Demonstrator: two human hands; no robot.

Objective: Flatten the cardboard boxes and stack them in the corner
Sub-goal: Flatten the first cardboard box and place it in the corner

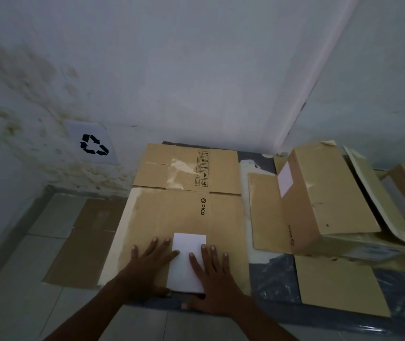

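Note:
A flattened brown PICO box (pixel 184 207) lies on the floor against the wall, printed side up, with a white label (pixel 187 262) near its front edge. My left hand (pixel 147 267) and my right hand (pixel 211 274) press flat on it, fingers straight and spread, either side of the label and partly on it. Both thumbs reach to the box's front edge. To the right stands a second PICO box (pixel 324 198), half collapsed and tilted, with its flaps open.
A recycling sign (pixel 93 143) is stuck low on the stained wall at the left. A flat cardboard sheet (pixel 83 244) lies on the tiles to the left. More cardboard (pixel 339 284) and dark plastic sheeting (pixel 275 279) cover the floor at the right. The wall corner (pixel 282 146) is behind the boxes.

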